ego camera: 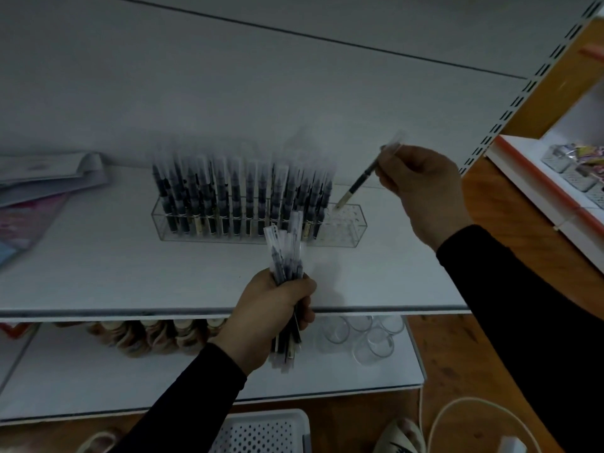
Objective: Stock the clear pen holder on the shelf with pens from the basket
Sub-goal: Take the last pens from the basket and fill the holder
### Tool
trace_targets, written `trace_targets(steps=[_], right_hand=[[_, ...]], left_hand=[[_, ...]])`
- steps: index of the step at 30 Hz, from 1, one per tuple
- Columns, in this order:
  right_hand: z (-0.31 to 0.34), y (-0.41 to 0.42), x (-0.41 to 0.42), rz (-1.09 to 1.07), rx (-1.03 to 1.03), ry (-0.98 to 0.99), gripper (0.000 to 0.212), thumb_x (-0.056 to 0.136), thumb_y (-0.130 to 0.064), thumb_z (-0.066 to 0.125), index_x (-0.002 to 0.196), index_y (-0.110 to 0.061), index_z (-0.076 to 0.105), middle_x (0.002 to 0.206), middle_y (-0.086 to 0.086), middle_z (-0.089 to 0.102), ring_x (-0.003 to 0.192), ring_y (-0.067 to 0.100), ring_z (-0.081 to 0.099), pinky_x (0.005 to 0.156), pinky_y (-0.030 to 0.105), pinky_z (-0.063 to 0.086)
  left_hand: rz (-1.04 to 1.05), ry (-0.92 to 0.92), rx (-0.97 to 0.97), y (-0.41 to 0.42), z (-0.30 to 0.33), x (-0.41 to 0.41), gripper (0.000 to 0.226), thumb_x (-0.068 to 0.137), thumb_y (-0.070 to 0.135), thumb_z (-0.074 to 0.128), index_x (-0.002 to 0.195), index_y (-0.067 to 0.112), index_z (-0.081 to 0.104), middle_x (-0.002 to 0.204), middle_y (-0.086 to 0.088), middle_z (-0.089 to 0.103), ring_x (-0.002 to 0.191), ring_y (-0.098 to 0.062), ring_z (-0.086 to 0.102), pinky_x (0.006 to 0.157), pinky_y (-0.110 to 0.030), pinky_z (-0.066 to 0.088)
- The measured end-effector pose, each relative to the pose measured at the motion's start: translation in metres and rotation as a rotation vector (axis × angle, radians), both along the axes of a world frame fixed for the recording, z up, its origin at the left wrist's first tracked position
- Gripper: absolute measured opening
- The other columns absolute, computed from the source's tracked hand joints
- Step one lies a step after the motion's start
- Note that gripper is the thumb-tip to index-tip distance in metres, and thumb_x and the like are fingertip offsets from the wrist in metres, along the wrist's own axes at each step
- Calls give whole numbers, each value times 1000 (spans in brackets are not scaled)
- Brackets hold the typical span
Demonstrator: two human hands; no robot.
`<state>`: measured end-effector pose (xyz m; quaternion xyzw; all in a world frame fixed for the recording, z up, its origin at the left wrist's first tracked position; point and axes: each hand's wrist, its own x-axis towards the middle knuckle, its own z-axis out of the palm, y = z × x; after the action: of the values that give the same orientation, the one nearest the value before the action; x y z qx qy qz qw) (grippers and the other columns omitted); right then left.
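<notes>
- At the far left of the shelf point(98, 273) lie some flat packets point(42, 188), one grey, one pink and blue, well apart from everything else.
- The clear pen holder point(343, 227) stands in the middle of the shelf, lengthwise along it. Dark pens point(235, 197) in clear sleeves stand upright in most of it, packed close from its left end; only the right end shows bare holes.
- My left hand point(271, 315) is in front of the shelf edge, fingers wrapped round a bundle of pens point(286, 256) that pokes up toward the holder and down below my fist.
- On the lower shelf, left of my wrist, sits a row of brownish round things point(157, 338), too blurred to name; to the right stand clear cups point(366, 335).
- Below, on the floor, the white perforated basket point(261, 433) shows only its rim and bottom; I cannot see pens in it.
- My right hand point(425, 191) pinches a single pen point(362, 178) near its top, tilted, its pale lower tip at the bare right end of the holder.
- My hands are well apart.
- At the far right, another shelf holds small mesh containers point(575, 171) with colourful bits.
</notes>
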<state>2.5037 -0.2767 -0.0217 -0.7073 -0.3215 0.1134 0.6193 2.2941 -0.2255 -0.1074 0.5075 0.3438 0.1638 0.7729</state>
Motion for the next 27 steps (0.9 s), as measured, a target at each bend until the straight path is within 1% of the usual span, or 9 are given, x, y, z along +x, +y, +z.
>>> trace_targets(steps=[2, 6, 8, 11, 17, 19, 21, 23, 27], right_hand=[[-1, 8, 1, -22, -21, -85, 17, 89, -21, 65, 76, -13, 72, 72, 8, 64, 70, 15, 56, 76, 36, 51], [-4, 17, -3, -88, -64, -173, 11, 91, -20, 65, 85, -13, 72, 81, 11, 69, 72, 13, 60, 80, 37, 55], [-6, 20, -4, -82, -96, -219, 8, 92, -21, 64, 88, -18, 70, 80, 2, 69, 71, 10, 62, 78, 31, 55], [-9, 23, -7, -62, -169, -327, 14, 93, -23, 62, 97, -15, 72, 80, -5, 68, 72, 5, 61, 75, 19, 50], [-17, 30, -13, -3, -292, -496, 25, 94, -23, 58, 87, -1, 68, 81, 14, 68, 74, 23, 60, 63, 16, 43], [-19, 31, -14, 8, -307, -512, 27, 94, -22, 57, 83, 0, 66, 80, 18, 66, 75, 28, 60, 63, 22, 43], [-19, 32, -15, 20, -296, -511, 28, 94, -22, 57, 86, 2, 67, 82, 21, 66, 77, 31, 60, 70, 31, 46], [-18, 32, -15, 30, -284, -509, 27, 94, -22, 58, 88, 3, 67, 84, 22, 66, 78, 32, 60, 72, 35, 47], [-21, 32, -13, 25, -318, -471, 30, 94, -23, 58, 79, 1, 64, 77, 20, 64, 70, 28, 58, 60, 21, 42]], left_hand=[[-6, 4, 11, 0, 0, 0, 14, 89, 7, 60, 75, 5, 57, 56, -5, 54, 49, -19, 55, 48, -28, 45], [0, 6, 27, 1, 0, 0, 15, 89, 7, 59, 75, 6, 57, 55, -4, 54, 49, -19, 55, 49, -28, 45], [6, 5, 27, 2, 0, -1, 14, 89, 7, 60, 76, 5, 58, 55, -3, 55, 49, -18, 56, 48, -27, 45], [5, 4, 28, 2, 1, -1, 14, 89, 6, 59, 76, 5, 58, 56, -4, 54, 48, -18, 56, 47, -26, 45], [7, -7, 11, 1, 3, 0, 16, 90, 5, 59, 74, 6, 57, 53, -3, 53, 46, -17, 55, 46, -26, 45], [7, -10, 19, 1, 3, 0, 17, 90, 5, 59, 73, 6, 56, 53, -2, 53, 45, -17, 55, 45, -25, 45], [13, -11, 18, 1, 3, -1, 17, 89, 5, 59, 73, 6, 56, 53, -2, 53, 45, -18, 55, 45, -26, 45], [10, -13, 21, 1, 3, -1, 17, 89, 5, 60, 72, 6, 56, 53, -3, 53, 46, -18, 55, 45, -27, 45], [6, -13, 19, 1, 3, -1, 17, 89, 5, 60, 73, 6, 56, 54, -4, 53, 46, -18, 55, 46, -26, 45]])
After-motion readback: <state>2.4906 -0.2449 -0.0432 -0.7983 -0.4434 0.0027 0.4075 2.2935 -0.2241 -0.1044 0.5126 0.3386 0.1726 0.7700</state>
